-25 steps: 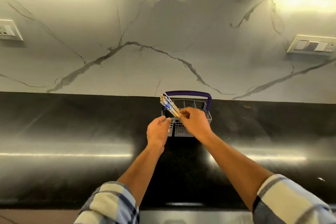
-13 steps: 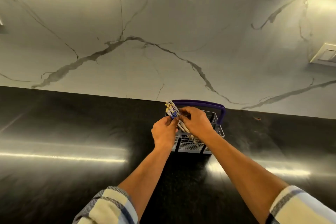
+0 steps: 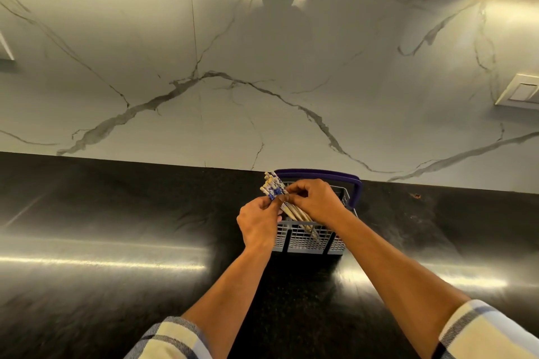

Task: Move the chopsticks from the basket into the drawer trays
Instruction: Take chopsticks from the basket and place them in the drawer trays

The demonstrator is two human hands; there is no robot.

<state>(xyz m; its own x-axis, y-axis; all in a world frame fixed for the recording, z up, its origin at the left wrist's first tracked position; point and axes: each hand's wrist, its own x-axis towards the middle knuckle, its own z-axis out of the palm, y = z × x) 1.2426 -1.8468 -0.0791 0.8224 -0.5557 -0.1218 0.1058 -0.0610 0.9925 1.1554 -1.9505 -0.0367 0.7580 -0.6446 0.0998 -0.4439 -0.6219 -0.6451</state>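
Both hands grip one bundle of chopsticks (image 3: 274,188) at frame centre: left hand (image 3: 258,223) pinching it, right hand (image 3: 316,201) curled around it. Lower ends sit inside the grey basket (image 3: 309,240) (purple handle) on the black tabletop (image 3: 116,242).

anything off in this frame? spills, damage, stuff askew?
Nothing much. The chopsticks lean left out of the basket only because both hands grip the bundle. One small reddish speck sits on the dark counter right of the basket; too small to identify.
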